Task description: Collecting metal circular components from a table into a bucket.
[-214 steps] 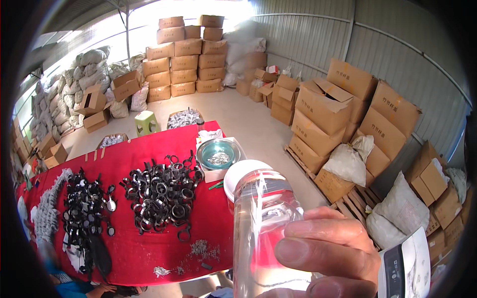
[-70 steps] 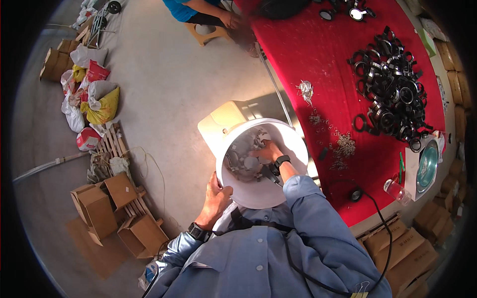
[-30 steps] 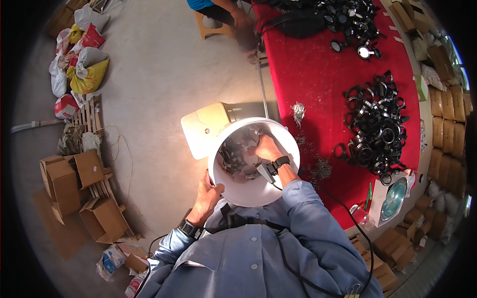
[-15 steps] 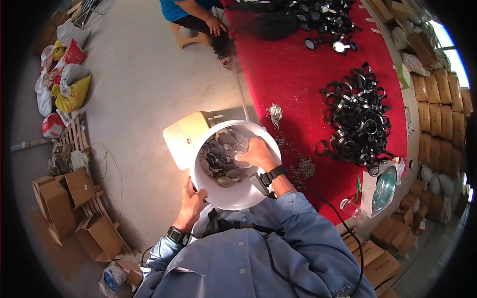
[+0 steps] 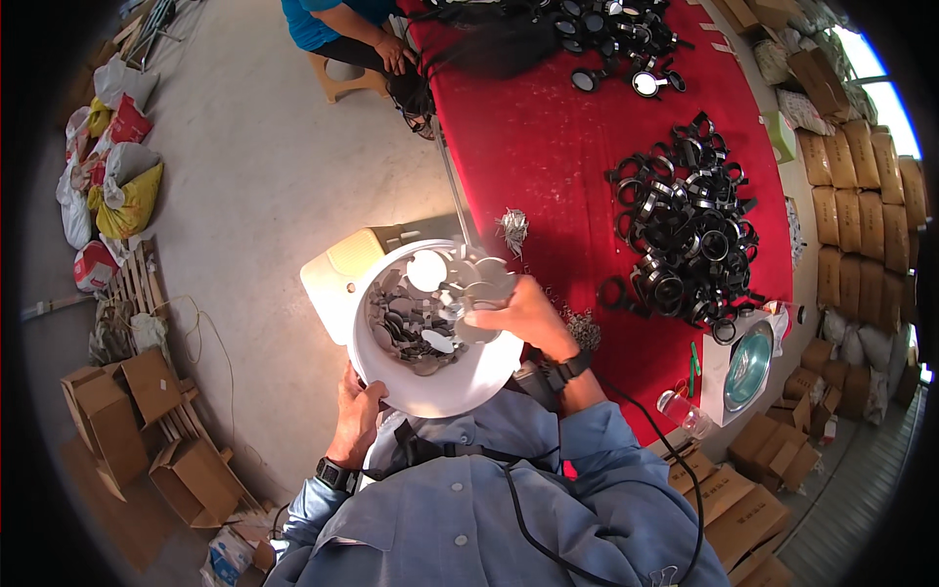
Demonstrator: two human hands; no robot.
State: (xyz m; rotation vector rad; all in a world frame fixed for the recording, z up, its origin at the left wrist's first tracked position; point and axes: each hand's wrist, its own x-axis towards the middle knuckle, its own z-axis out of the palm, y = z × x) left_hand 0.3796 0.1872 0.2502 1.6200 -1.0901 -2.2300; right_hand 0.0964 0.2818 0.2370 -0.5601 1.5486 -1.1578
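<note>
A white bucket point(image 5: 440, 393) stands in front of my body, partly filled with thin round mirror discs point(image 5: 399, 328), some grey and some shining. My left hand point(image 5: 358, 409) is closed on the bucket's near-left rim. At the bucket's right side, my right hand point(image 5: 533, 318) grips a bunch of mirror discs point(image 5: 486, 279) above the pile; several of these are blurred by motion. The fingertips under the bunch are partly hidden.
To the right, a red-covered table point(image 5: 562, 137) bears a heap of black ring-shaped parts point(image 5: 690, 235), small metal pieces point(image 5: 513, 230) and a teal bowl point(image 5: 749, 367). A yellowish stool point(image 5: 342, 269) stands behind the bucket. Another person point(image 5: 342, 29) sits at the table's far left.
My right hand has come up from inside the bucket with a bunch of mirror discs. The bucket sits slightly further left in view, my left hand still on its rim.
</note>
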